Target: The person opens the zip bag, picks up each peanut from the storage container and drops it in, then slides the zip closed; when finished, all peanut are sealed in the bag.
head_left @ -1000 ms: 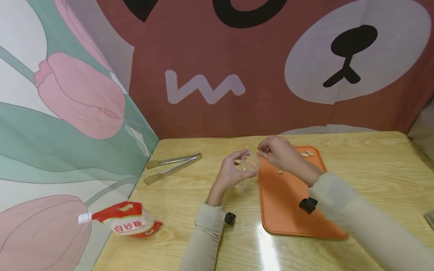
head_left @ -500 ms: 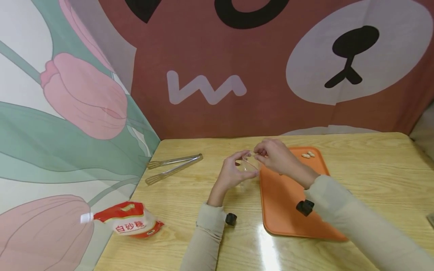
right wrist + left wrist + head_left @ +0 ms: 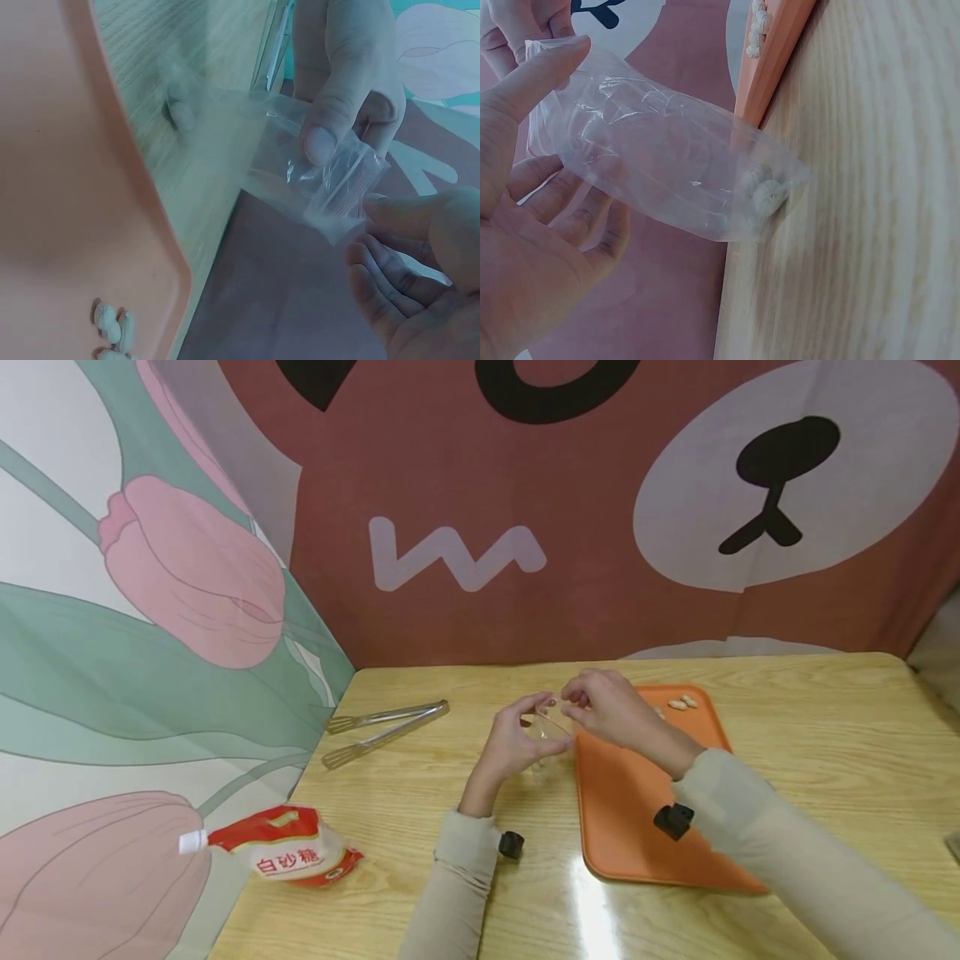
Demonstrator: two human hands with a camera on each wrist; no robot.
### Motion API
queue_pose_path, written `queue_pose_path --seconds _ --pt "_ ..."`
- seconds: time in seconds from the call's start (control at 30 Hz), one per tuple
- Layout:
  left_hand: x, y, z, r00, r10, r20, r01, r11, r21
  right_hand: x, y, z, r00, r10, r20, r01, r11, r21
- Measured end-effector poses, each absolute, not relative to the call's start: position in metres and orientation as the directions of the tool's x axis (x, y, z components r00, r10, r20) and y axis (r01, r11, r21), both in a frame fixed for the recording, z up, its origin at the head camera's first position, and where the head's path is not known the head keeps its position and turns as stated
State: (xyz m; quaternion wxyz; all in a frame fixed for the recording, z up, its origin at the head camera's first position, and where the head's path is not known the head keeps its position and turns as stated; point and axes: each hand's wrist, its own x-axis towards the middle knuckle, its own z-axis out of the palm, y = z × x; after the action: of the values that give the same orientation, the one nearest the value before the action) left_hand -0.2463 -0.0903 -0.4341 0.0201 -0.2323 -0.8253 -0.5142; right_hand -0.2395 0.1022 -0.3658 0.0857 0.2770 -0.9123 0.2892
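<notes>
My left hand (image 3: 517,735) holds a clear zip-lock bag (image 3: 660,142) near its mouth, thumb on one side and fingers on the other. Several peanuts (image 3: 766,196) lie in the bag's lower end, close to the tabletop. At the mouth, my right hand (image 3: 611,706) has thumb and fingertips together on the bag's edge in the right wrist view. More peanuts (image 3: 112,330) rest on the orange tray (image 3: 652,827), right of the bag. Part of the tray is hidden under my right forearm.
Metal tongs (image 3: 397,731) lie at the table's back left. A red and white bag of sugar (image 3: 288,847) with a white cap lies at the front left. A printed cloth (image 3: 585,618) hangs behind the wooden table (image 3: 832,760).
My right hand has shifted slightly left to the bag's mouth and then stays nearly still. The left hand keeps its hold on the bag, almost unmoved.
</notes>
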Motion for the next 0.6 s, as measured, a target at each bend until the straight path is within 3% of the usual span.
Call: queue_pose_path --seconds 0.33,0.6 --pt "-0.246 -0.091 -0.432 -0.894 0.367 0.257 0.39 0.353 0.85 -0.252 0.143 -0.372 -0.906 -0.361 0.223 -0.424 0.756 -0.499" --pt "-0.245 -0.091 -0.433 -0.897 0.367 0.248 0.378 0.345 0.859 -0.271 0.194 -0.406 -0.938 -0.312 0.153 -0.347 0.812 -0.47"
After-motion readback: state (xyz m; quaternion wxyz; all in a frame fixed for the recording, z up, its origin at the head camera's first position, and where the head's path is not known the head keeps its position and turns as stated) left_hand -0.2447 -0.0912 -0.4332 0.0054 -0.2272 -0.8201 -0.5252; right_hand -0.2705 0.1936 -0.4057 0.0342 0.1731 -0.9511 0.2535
